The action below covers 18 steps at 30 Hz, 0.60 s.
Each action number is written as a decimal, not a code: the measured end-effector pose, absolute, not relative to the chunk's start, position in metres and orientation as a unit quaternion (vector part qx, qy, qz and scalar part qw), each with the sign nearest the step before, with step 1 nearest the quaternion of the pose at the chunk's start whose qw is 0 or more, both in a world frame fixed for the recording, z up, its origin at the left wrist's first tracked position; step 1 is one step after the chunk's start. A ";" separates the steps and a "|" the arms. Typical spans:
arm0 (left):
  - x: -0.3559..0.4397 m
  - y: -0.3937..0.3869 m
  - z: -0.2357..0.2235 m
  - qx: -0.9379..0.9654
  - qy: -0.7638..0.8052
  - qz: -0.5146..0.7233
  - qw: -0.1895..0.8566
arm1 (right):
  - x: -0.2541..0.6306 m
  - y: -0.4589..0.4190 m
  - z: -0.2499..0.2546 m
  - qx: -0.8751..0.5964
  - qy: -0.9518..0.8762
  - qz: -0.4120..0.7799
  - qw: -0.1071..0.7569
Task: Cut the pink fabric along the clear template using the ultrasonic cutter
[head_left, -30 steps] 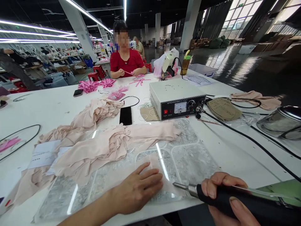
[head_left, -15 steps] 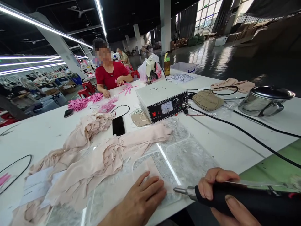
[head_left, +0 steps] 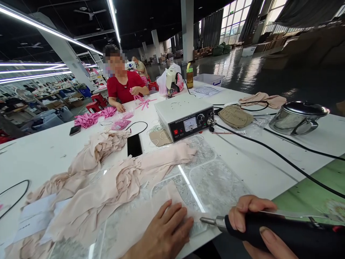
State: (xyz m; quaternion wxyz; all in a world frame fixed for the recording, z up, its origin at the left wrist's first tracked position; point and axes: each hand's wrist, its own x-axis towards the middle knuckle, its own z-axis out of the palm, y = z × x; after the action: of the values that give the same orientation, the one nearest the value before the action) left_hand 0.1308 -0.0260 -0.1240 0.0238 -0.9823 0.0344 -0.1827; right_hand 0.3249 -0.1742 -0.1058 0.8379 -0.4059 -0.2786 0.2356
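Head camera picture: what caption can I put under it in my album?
Left hand on pale beige cloth, right hand around a black tool with a metal tip.

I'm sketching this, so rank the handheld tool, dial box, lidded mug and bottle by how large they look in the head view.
1. tool
2. box
3. mug
4. bottle
The tool is nearest the camera, so true sizes are unsure.

A garment workshop on a factory floor (head_left: 269, 81) — tube lights (head_left: 114, 22) under a dark ceiling (head_left: 151, 18), pillars (head_left: 188, 32), cardboard boxes (head_left: 202, 53) stacked far back — where a co-worker (head_left: 124, 86) sits at a white table (head_left: 242, 154) spread with heaped cut cloth (head_left: 94, 196), pink strips (head_left: 87, 119) and a metered control box (head_left: 185, 111).
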 end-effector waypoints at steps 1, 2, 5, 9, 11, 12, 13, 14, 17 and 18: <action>0.131 -0.026 -0.125 -0.981 0.035 -0.188 0.026 | 0.326 -0.176 -0.107 -0.412 -0.279 0.233 0.836; 0.131 -0.026 -0.125 -0.981 0.034 -0.191 0.028 | 0.327 -0.177 -0.107 -0.417 -0.282 0.231 0.833; 0.132 -0.027 -0.122 -0.980 0.028 -0.192 0.032 | 0.329 -0.177 -0.107 -0.428 -0.284 0.228 0.827; 0.137 -0.034 -0.124 -0.979 0.013 -0.200 0.046 | 0.330 -0.178 -0.105 -0.436 -0.266 0.233 0.827; 0.140 -0.039 -0.132 -0.972 -0.006 -0.226 0.058 | 0.329 -0.181 -0.107 -0.439 -0.260 0.244 0.825; 0.142 -0.043 -0.137 -0.969 -0.018 -0.239 0.065 | 0.329 -0.182 -0.109 -0.437 -0.261 0.246 0.825; 0.143 -0.046 -0.142 -0.965 -0.030 -0.251 0.072 | 0.329 -0.183 -0.111 -0.437 -0.260 0.247 0.825; 0.144 -0.049 -0.146 -0.961 -0.041 -0.260 0.081 | 0.328 -0.184 -0.113 -0.437 -0.261 0.243 0.826; 0.145 -0.055 -0.154 -0.956 -0.061 -0.267 0.102 | 0.325 -0.185 -0.118 -0.426 -0.262 0.226 0.836; 0.146 -0.057 -0.155 -0.955 -0.065 -0.268 0.107 | 0.324 -0.184 -0.119 -0.422 -0.257 0.224 0.840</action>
State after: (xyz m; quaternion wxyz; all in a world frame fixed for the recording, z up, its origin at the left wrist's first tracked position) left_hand 0.1456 -0.0566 -0.1554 0.1070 -0.9553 -0.0653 -0.2678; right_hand 0.3244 -0.1844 -0.1191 0.8403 -0.4216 -0.2570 0.2237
